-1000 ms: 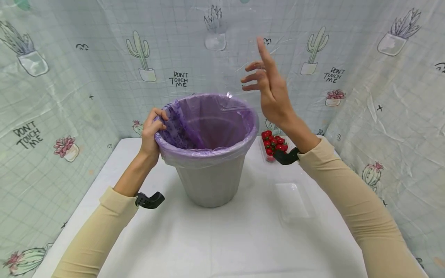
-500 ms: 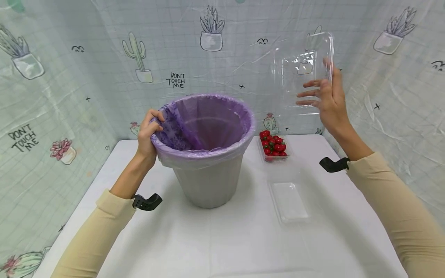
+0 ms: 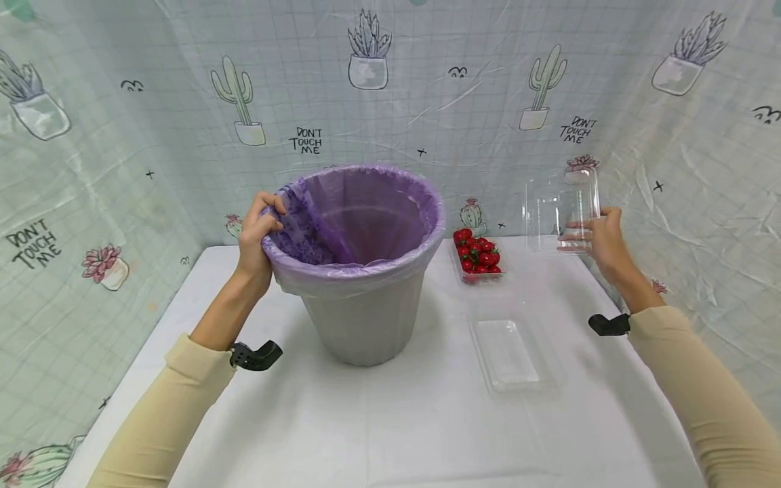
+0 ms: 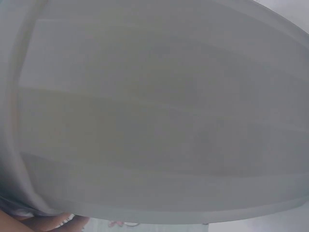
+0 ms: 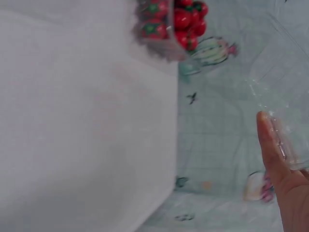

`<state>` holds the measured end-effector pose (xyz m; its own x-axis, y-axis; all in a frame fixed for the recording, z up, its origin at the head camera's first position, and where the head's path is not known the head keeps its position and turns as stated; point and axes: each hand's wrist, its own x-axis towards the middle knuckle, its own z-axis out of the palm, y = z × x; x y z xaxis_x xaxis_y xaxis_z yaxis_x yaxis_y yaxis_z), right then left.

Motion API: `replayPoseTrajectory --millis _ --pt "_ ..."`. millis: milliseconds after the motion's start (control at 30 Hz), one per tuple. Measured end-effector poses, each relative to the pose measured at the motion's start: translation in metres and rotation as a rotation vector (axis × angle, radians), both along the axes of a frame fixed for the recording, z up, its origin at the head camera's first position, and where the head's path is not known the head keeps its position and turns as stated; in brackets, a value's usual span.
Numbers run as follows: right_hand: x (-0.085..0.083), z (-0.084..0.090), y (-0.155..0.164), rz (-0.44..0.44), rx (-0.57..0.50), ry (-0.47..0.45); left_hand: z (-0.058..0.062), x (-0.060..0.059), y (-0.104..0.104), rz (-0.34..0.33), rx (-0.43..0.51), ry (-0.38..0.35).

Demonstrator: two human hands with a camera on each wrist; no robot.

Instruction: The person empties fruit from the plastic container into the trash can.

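My left hand (image 3: 256, 234) grips the left side of the rim of a grey trash bin (image 3: 366, 325), fingers hooked over the edge. A purple trash bag (image 3: 378, 203) lines the bin and folds down over its rim. In the left wrist view the bin's ribbed wall (image 4: 154, 116) fills most of the frame. On the far right, my right hand (image 3: 609, 237) holds a clear plastic container (image 3: 549, 203) by its edge, raised over the table's back right corner. In the right wrist view the container (image 5: 285, 82) stands beyond the thumb, partly cut off by the frame.
Red cherry tomatoes (image 3: 478, 254) fill a clear punnet at the table's back, right of the bin. Another clear plastic tray (image 3: 508, 356) lies nearer on the white table (image 3: 427, 434). Patterned plastic sheeting (image 3: 403, 122) encloses the table at the back and sides.
My right hand has moved right from beside the bin's upper edge, then down with the clear container. My left hand has stayed on the rim.
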<state>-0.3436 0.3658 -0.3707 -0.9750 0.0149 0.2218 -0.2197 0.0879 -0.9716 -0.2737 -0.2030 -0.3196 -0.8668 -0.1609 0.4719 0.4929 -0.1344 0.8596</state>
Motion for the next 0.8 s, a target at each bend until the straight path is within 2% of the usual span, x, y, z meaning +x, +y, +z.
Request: replayPoseTrajectory --millis 167,333,400,600,800 --pt "-0.005 -0.028 0.017 -0.023 -0.013 -0.166 0.000 0.000 0.000 0.001 0.000 0.000" --pt "-0.003 -0.050 0.026 -0.005 -0.037 -0.279 0.000 0.001 0.001 0.002 0.004 0.001" --pt "-0.002 -0.057 0.028 -0.002 -0.077 -0.322 0.000 0.000 0.001 0.002 0.002 0.002" --pt "0.000 -0.063 0.028 -0.046 -0.240 -0.488 -0.001 0.000 0.001 0.006 -0.012 0.009" --pt "-0.004 -0.063 0.027 -0.181 -0.442 -0.669 -0.001 0.000 0.000 0.012 -0.011 0.013"
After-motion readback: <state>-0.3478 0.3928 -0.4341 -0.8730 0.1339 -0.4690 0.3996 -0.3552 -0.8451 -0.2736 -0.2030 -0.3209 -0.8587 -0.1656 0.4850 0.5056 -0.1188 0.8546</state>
